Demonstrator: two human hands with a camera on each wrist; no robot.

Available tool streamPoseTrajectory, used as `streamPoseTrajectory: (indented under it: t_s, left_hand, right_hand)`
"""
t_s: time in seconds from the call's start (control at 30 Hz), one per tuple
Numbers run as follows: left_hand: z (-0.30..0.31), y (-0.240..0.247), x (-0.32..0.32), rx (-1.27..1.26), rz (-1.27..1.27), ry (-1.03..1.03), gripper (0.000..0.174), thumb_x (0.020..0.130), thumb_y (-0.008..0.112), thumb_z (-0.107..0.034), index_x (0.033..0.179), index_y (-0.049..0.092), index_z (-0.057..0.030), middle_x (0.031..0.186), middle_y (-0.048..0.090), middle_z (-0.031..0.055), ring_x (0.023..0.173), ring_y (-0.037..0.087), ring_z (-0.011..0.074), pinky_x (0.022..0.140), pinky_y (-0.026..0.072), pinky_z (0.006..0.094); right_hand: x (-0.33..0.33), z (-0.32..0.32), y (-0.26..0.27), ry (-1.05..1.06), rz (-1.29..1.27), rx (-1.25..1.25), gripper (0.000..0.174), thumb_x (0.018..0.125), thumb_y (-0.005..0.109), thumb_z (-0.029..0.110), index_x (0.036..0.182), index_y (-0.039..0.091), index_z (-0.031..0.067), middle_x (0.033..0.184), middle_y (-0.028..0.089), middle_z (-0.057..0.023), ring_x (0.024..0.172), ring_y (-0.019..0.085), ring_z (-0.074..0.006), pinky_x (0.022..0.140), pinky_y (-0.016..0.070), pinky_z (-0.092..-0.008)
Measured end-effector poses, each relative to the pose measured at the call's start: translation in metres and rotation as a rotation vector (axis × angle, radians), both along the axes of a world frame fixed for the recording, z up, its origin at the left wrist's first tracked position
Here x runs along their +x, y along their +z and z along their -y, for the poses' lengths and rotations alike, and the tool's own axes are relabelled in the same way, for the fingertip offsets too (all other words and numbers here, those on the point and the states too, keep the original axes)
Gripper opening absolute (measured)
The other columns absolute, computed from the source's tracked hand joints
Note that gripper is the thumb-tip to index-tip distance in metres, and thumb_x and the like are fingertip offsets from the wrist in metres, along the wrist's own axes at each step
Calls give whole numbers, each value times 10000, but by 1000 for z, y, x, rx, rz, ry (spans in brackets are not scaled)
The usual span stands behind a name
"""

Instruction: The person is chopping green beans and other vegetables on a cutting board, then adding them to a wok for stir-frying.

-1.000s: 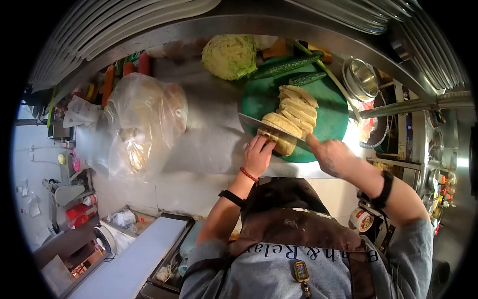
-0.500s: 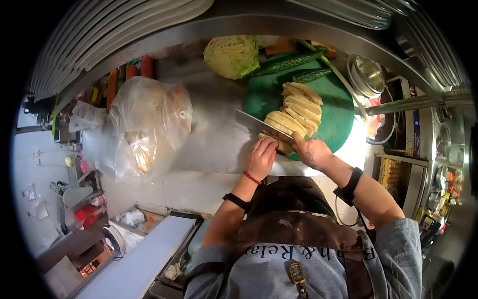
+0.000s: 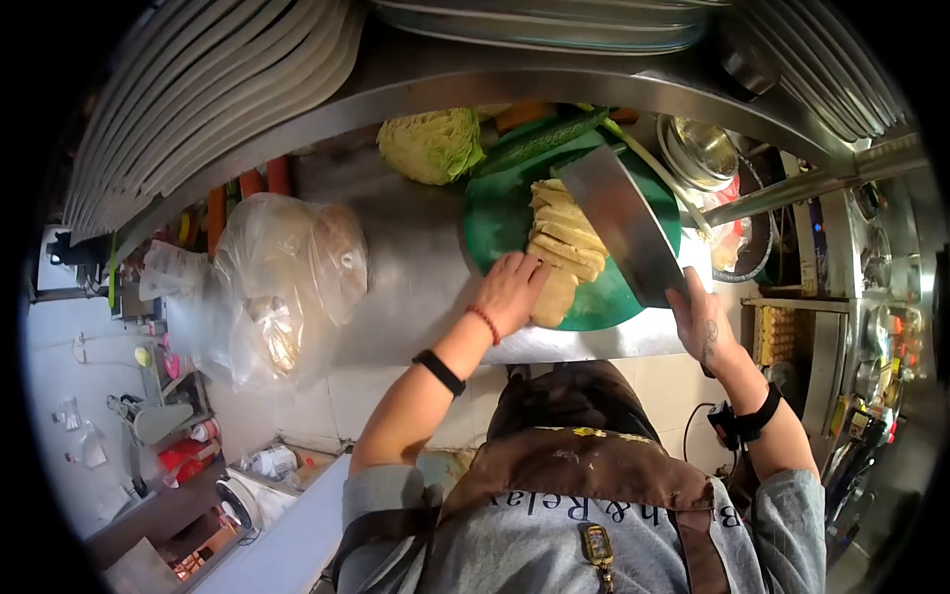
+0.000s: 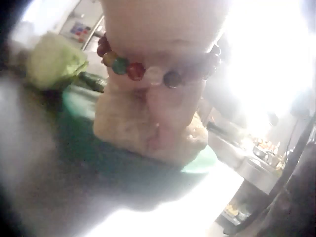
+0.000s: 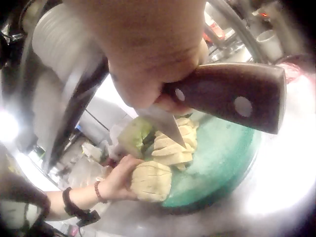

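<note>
On the green round cutting board (image 3: 648, 247) lie pale yellow food slices (image 3: 564, 228), stacked in a leaning row. My left hand (image 3: 507, 295) grips the near portion, a pale yellow sliced block (image 5: 152, 181), from its left side. Cut lines run across the block in the right wrist view. My right hand (image 3: 705, 322) holds a cleaver (image 3: 623, 228) by its dark riveted handle (image 5: 232, 94). The broad blade is raised over the right part of the board, and in the head view it overlaps the right side of the slices.
Cucumbers (image 3: 539, 144) and a cut cabbage (image 3: 430, 147) lie at the back. A plastic bag (image 3: 282, 282) stands on the steel counter (image 3: 406, 257) to the left. Metal bowls (image 3: 698, 153) are at the back right, and a shelf of plates (image 3: 237, 109) hangs overhead.
The cleaver has come up from the block and swung right with my right hand. My left hand has moved from in front of the block to its left side.
</note>
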State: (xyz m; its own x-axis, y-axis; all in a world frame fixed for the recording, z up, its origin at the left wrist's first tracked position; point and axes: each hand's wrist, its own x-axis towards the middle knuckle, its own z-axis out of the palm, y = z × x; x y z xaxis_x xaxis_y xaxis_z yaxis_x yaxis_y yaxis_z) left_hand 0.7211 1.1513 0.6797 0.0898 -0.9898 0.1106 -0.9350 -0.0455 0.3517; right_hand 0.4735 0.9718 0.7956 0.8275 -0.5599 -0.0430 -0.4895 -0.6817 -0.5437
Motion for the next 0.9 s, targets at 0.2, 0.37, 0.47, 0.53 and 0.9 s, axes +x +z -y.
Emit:
streamPoseTrajectory:
  t_s: [0.2, 0.37, 0.47, 0.53, 0.9]
  left_hand:
    - [1, -15, -16, -432, 176, 64, 282, 767, 605, -114, 1037, 652, -178, 1030, 512, 88, 1006, 504, 294, 961, 438, 442]
    - [-25, -35, -22, -424, 16, 80, 364, 787, 613, -114, 1140, 638, -198, 1120, 504, 96, 1115, 475, 285, 1061, 391, 453]
    - [-39, -22, -27, -404, -57, 124, 384, 773, 653, -106, 1147, 641, -191, 1128, 535, 78, 1110, 503, 286, 1003, 446, 434]
    - [-38, -25, -28, -378, -81, 144, 356, 775, 650, -117, 1123, 648, -190, 1143, 554, 70, 1110, 518, 288, 964, 476, 420]
    - [-33, -58, -33, -291, -236, 322, 216, 787, 627, -141, 985, 670, -213, 1174, 561, 64, 1135, 514, 295, 889, 507, 415]
  right_hand:
    - [-10, -9, -15, 38, 11, -9, 304, 900, 570, 56, 1168, 431, 20, 680, 614, -249, 635, 595, -461, 557, 461, -505]
    - [3, -8, 9, 138, -184, -3, 258, 916, 560, 89, 1134, 435, 27, 658, 604, -235, 625, 590, -462, 548, 463, -510]
    - [18, -16, 27, 279, -332, -47, 227, 932, 536, 114, 1120, 434, 36, 647, 601, -217, 613, 594, -449, 543, 467, -503]
    - [28, -21, 28, 375, -382, -126, 212, 913, 515, 93, 1102, 434, 45, 628, 598, -197, 582, 603, -416, 523, 475, -485]
    - [76, -33, -19, 508, -583, -163, 264, 877, 464, 36, 1123, 371, 6, 675, 625, -213, 622, 637, -400, 555, 511, -480]
